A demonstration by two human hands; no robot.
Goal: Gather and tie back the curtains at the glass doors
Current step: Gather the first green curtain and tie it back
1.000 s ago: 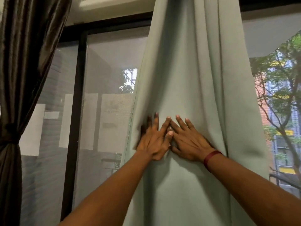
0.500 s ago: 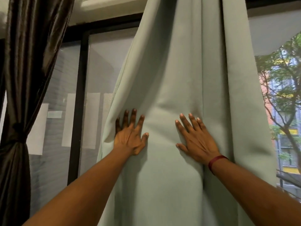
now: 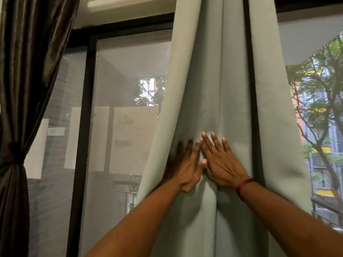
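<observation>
A pale green curtain (image 3: 213, 80) hangs in front of the glass doors (image 3: 130, 108), bunched into vertical folds at the middle. My left hand (image 3: 183, 164) lies flat on its left folds with straight fingers. My right hand (image 3: 220, 162), a red band at the wrist, presses flat beside it, and the two hands touch at the thumbs. A dark brown curtain (image 3: 27, 71) hangs at the far left, gathered by a dark tie-back (image 3: 14, 154).
A black door frame post (image 3: 83, 127) stands between the two curtains. Another dark frame strip (image 3: 252, 89) shows through a gap in the green folds. Trees and buildings (image 3: 319, 117) are visible through the glass on the right.
Half a second ago my hands were spread apart on the green curtain. They have come together again, pushing the fabric into narrower folds and uncovering more glass on the left.
</observation>
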